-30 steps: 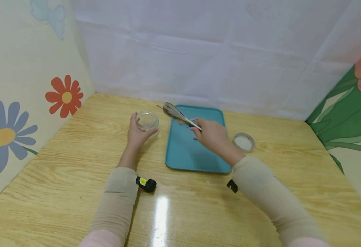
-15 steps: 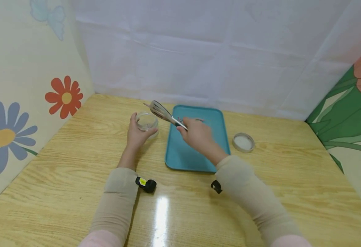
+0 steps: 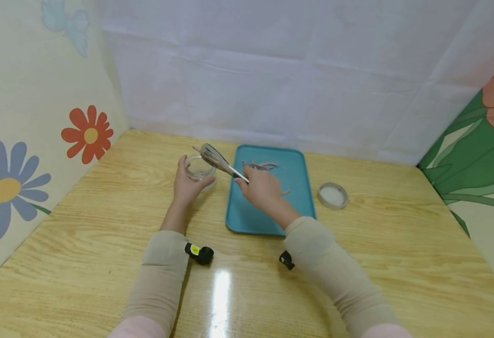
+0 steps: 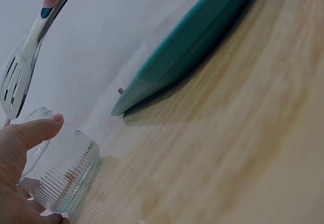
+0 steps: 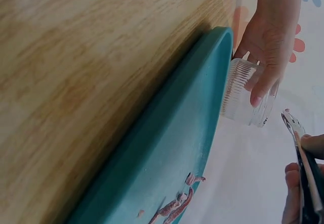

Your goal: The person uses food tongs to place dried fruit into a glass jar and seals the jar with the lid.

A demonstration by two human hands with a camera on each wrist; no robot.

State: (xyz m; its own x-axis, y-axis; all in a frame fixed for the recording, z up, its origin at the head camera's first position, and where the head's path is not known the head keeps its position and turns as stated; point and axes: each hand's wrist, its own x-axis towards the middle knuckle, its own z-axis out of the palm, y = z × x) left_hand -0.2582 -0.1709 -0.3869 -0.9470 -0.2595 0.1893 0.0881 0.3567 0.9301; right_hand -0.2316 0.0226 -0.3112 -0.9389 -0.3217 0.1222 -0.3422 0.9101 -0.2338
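Observation:
My left hand holds a clear ribbed glass jar that stands on the table, thumb and fingers around its side. The jar's top is uncovered, and small reddish bits show through its wall in the left wrist view. My right hand grips metal tongs with slotted heads. Their heads are above the jar's mouth, and a thin pinkish strip sticks out from the tip. On the blue-green tray lie several pinkish-brown dried strips, partly hidden behind my right hand.
A round lid lies on the wooden table to the right of the tray. A white cloth backdrop stands behind, with flower-painted panels at the sides.
My right hand has moved left across the tray, bringing the tongs with the strip over the jar and slightly lower. More strips on the tray are uncovered. The left hand keeps its place.

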